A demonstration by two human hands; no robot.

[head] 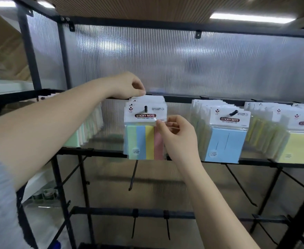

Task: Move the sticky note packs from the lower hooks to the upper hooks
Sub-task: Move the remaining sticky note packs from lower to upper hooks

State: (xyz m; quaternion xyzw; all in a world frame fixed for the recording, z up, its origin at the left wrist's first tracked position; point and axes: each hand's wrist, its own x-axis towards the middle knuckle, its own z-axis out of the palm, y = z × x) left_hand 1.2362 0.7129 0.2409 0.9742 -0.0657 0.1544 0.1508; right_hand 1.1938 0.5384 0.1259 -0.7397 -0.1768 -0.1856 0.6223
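Glossy clear plastic over matt paper sticky note pack; matt black metal hook; ribbed translucent plastic back panel.

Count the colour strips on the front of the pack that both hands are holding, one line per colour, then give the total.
On the held pack:
green strip: 1
blue strip: 1
yellow strip: 1
pink strip: 1
Total: 4

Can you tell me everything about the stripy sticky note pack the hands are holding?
The four-colour striped sticky note pack is in clear plastic with a white card header reading STICKY NOTE. Its stripes run green, blue, yellow, pink. It hangs upright at the front of a row of packs, a black hook poking through its header hole. The left hand pinches the top edge; the right hand pinches the wrapper below the header.
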